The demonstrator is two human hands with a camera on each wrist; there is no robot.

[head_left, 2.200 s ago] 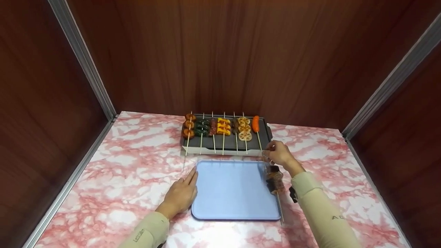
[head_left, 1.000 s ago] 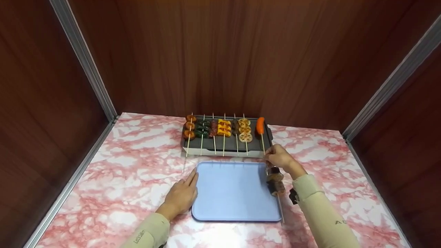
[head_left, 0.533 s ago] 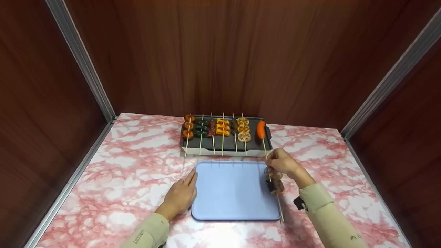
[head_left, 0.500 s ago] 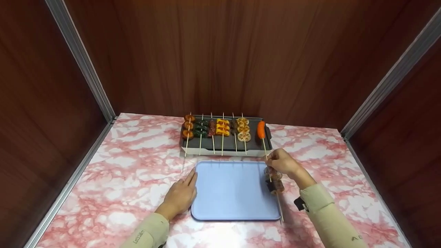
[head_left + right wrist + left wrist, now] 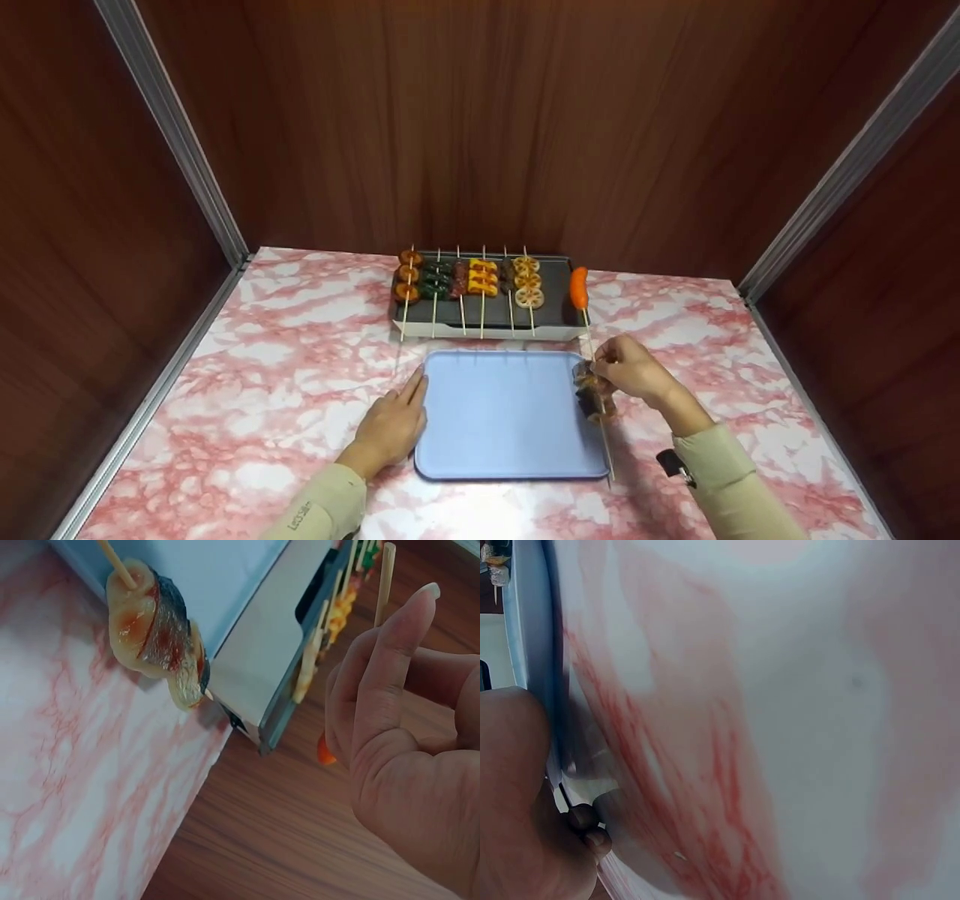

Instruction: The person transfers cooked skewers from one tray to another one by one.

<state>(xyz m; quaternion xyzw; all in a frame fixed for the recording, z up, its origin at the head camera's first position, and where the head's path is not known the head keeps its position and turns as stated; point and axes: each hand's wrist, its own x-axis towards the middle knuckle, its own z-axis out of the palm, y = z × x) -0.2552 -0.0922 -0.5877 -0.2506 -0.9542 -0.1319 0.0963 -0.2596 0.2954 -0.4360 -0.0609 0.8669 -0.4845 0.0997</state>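
My right hand pinches the lower part of the stick of an orange sausage skewer; the bare stick end shows at its fingertips in the right wrist view. The sausage overlaps the right end of the black grill. Just below this hand, a skewer of dark-skinned fish pieces lies along the right rim of the blue tray. My left hand rests against the tray's left rim, two fingers straight along it. The left wrist view shows its other fingertips low beside the rim.
Several skewers line the grill from its left end: round orange-brown slices, dark green pieces, reddish meat, yellow pieces, dark brown pieces and lotus root slices. Brown wood-grain panels enclose the marbled table.
My right hand has moved toward me and to the right, drawing the sausage skewer to the grill's right edge. The left hand, the tray and the fish skewer have stayed in place.
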